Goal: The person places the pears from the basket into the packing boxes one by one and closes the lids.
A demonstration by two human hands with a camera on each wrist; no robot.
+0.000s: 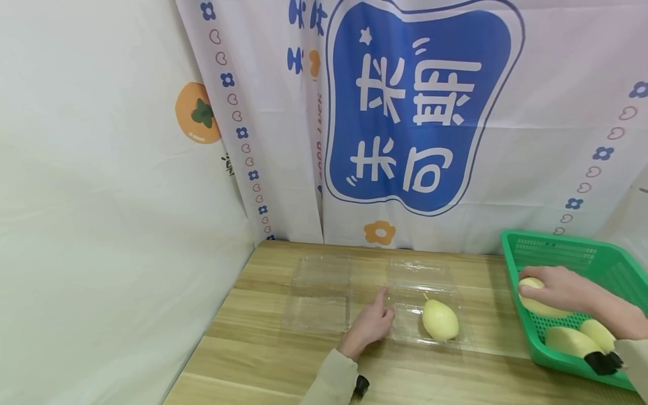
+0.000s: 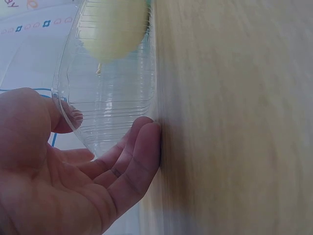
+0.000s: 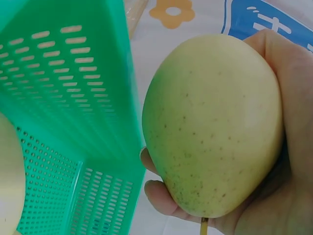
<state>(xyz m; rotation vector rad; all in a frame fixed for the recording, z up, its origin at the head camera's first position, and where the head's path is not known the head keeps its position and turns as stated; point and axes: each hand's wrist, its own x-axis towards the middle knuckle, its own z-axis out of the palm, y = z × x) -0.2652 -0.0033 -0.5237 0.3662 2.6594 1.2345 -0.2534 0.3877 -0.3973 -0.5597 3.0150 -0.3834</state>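
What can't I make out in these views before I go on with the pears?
- Head view: the right hand covers most of its pear in the green basket.
- Head view: the frame edge cuts off the basket's right side.
- Left wrist view: the pear in the clear tray is cropped at the top; the table is blurred.
- Right wrist view: another pear is cut off at the left edge.

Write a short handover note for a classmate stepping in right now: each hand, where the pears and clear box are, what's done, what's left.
Left hand: open, fingers resting against the edge of the clear plastic box on the wooden table.
Right hand: gripping a pear inside the green basket.
Done: one pear in the box, lying in its right half.
Left: the held pear plus at least two more pears in the basket; the box lies open.
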